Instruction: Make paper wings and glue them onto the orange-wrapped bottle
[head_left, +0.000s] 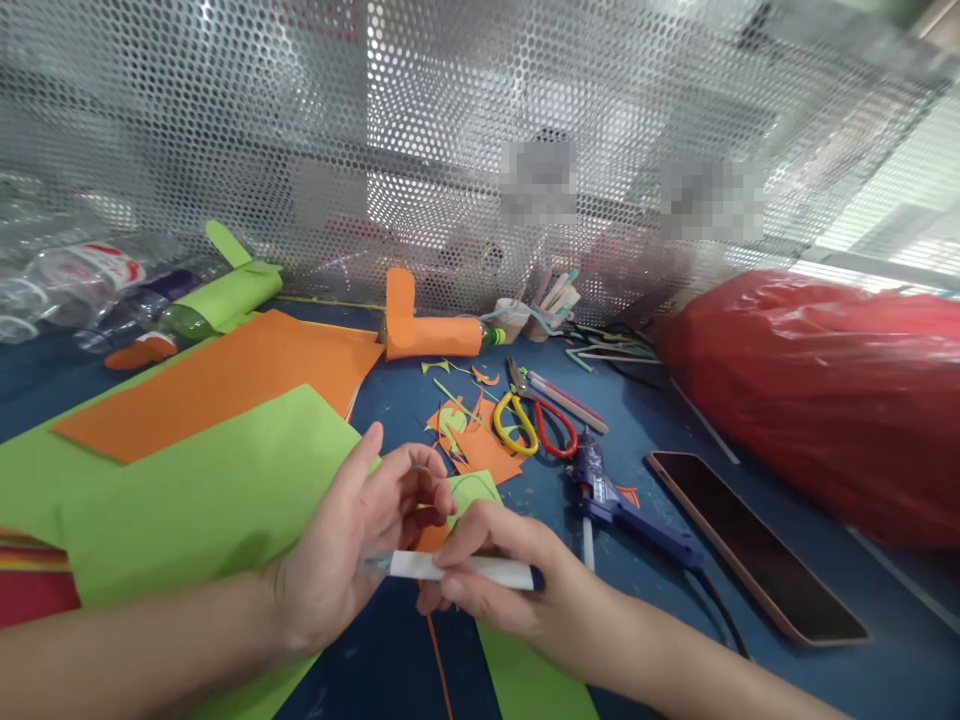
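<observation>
My right hand (510,570) pinches a white marker (480,569) with a dark blue end, held nearly level above the table. The marker's greyish left end points at the palm of my left hand (360,540). That hand is open, its thumb raised and its fingers loosely curled apart; it does not appear to grip the marker. Beneath my hands lie a green paper piece (474,488) bearing a drawn curved line, and some orange paper. A large green sheet (210,490) lies under my left forearm.
Paper scraps (480,445), scissors (534,425) with yellow and red handles and a blue glue gun (630,515) lie ahead. A phone (757,550) and red plastic bag (817,390) are right. Behind stand paper-wrapped bottles (442,337), pen cups (510,318) and a perforated metal screen (435,150).
</observation>
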